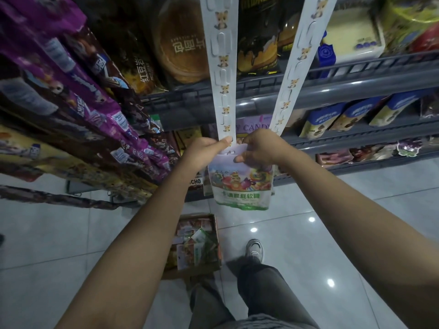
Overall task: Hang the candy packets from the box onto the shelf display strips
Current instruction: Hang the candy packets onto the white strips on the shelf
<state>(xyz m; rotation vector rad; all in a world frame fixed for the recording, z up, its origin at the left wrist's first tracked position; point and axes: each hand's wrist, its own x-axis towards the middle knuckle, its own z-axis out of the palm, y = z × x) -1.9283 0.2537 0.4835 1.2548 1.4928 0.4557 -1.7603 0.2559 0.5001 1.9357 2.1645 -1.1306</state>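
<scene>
Purple snack packs (78, 91) hang in slanting rows at the far left, overlapping one another down toward the pale tiled floor (59, 233). Both bare forearms reach forward and up from the bottom of the view, meeting just below the middle. The left hand (204, 150) has its fingers curled and its thumb pressed along the bottom end of the left display strip (222, 74), a white hanging strip printed with small animal figures, pinching it. Just beside it, the right hand (257, 147) grips the white top edge of a candy packet (241, 186), fingers folded over the header and thumb on its front. The packet hangs straight down from that hand, its top touching the strip's lower end; whether it is hooked on cannot be told. A second strip (301, 55) slants up behind the right hand. On the floor below, near a grey shoe (255, 249), an open cardboard box (215, 236) holds a jumble of more packets (194, 245). Grey shelves (356, 77) at right carry blue bags (332, 117).
</scene>
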